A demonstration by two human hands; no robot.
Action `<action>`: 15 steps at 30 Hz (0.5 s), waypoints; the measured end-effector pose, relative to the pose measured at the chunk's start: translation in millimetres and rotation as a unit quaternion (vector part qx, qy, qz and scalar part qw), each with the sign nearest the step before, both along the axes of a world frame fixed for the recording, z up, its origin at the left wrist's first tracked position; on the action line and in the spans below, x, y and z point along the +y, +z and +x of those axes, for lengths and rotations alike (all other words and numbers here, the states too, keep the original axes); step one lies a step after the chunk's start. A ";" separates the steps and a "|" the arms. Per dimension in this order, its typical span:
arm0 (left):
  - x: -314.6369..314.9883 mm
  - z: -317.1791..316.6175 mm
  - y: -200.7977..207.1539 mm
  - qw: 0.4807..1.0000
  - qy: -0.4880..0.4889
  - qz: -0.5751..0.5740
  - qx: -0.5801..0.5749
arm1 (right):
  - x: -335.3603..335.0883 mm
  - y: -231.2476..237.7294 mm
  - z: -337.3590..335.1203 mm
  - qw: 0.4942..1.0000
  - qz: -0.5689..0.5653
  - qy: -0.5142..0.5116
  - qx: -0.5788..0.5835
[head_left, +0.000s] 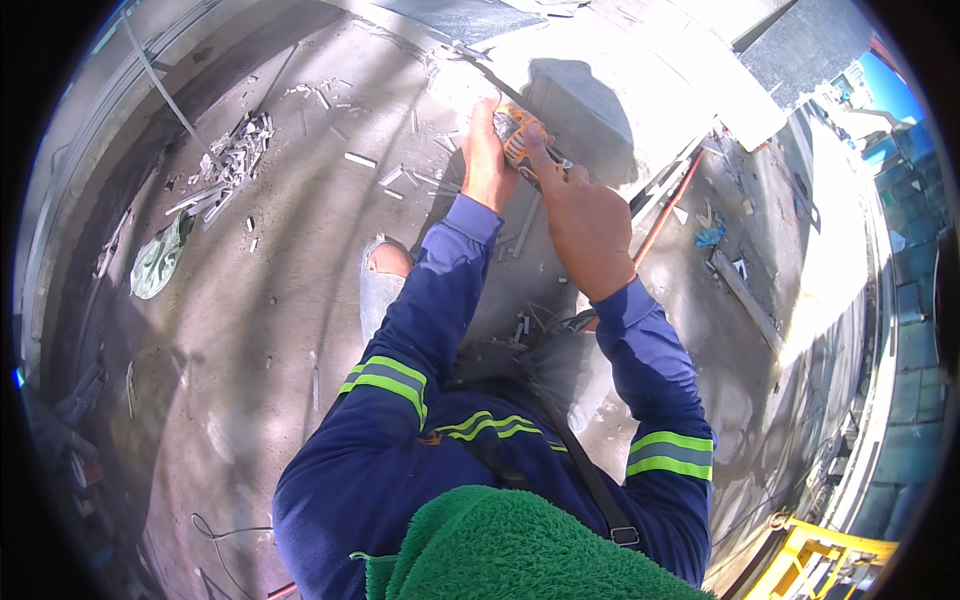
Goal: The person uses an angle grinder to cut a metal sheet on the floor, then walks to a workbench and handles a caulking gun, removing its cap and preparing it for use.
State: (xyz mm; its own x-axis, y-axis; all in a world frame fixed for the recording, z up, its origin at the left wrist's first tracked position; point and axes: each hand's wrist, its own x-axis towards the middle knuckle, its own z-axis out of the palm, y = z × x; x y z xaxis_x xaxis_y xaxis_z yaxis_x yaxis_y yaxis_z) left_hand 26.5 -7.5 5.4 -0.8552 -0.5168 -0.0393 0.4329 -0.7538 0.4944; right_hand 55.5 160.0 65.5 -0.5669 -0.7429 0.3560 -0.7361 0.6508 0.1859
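From the bare left hand point(485, 158), grey concrete floor point(310, 260) lies open at 8 o'clock; a long red bar point(670, 207) obstructs 3 o'clock.

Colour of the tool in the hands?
The tool is orange with dark parts; head view shows it.

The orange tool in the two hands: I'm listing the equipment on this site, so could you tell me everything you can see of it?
The orange tool is a compact handheld device with an orange casing, apparently plastic, and grey and dark parts. It lies slantwise, its far end toward the upper left. The left hand grips its left side; the right hand covers its near end, index finger stretched along it. It is beside the bright, pale panel; contact is unclear. Glare and fingers hide its exact type.
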 end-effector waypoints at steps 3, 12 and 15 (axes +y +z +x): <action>-1.9 -2.6 -4.6 1.000 0.002 -0.005 0.011 | 1.4 -2.5 0.1 1.000 -0.010 0.009 0.016; -37.9 -4.4 -3.9 0.996 0.050 -0.066 0.038 | -35.2 -4.3 -3.3 1.000 -0.024 0.008 0.014; -61.7 -13.5 -5.4 0.998 -0.009 -0.009 0.066 | -55.4 -1.6 -10.8 1.000 0.004 -0.003 0.007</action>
